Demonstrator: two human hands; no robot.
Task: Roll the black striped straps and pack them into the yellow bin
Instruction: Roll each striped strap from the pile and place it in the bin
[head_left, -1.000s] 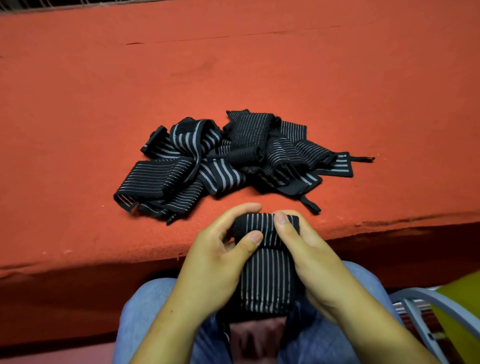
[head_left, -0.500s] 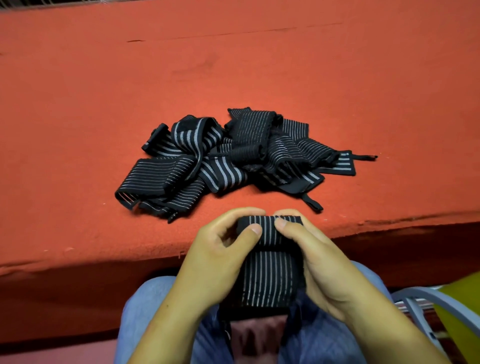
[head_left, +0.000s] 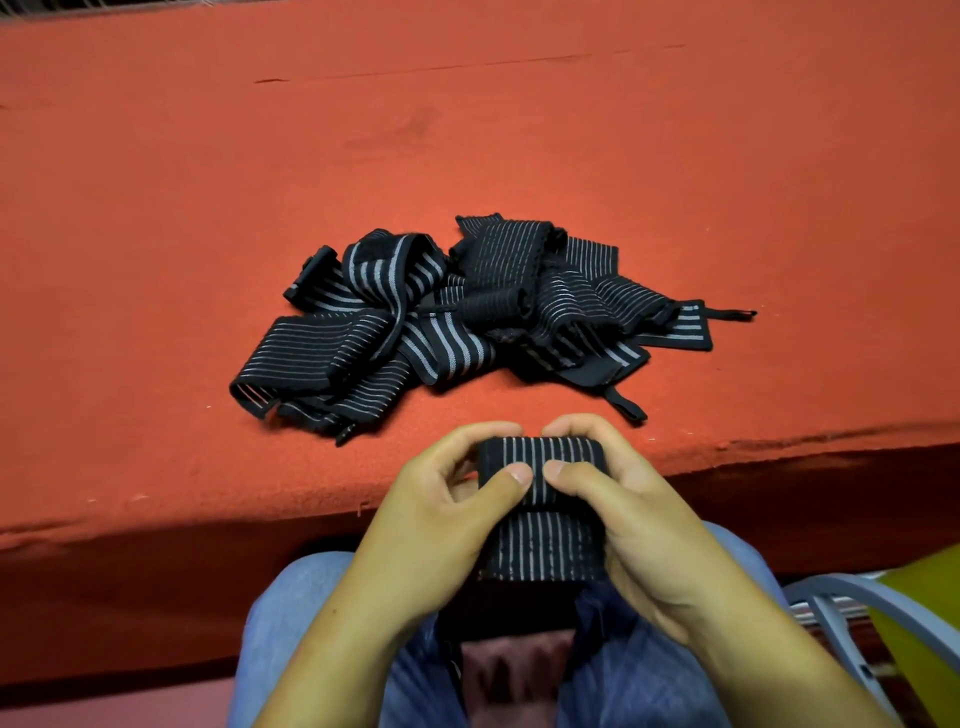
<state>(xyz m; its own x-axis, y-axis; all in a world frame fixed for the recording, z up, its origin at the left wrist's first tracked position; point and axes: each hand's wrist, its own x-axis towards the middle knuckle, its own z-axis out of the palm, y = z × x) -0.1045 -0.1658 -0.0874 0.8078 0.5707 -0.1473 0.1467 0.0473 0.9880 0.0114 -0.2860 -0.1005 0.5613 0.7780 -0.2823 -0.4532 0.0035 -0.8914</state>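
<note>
Hands: left hand (head_left: 436, 525) and right hand (head_left: 649, 530) both curled round half-rolled strap (head_left: 540, 460), thumbs pressing, lower centre.
Pile: loose straps (head_left: 467, 317) heaped mid-frame.
Counter: red-covered counter (head_left: 208, 208) beneath them.
Bin: yellow bin (head_left: 924, 623), lower right corner.

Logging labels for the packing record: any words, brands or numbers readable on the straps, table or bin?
None. The held strap, the strap pile, the table and the bin's visible corner show no text, only stripes on the straps.
</note>
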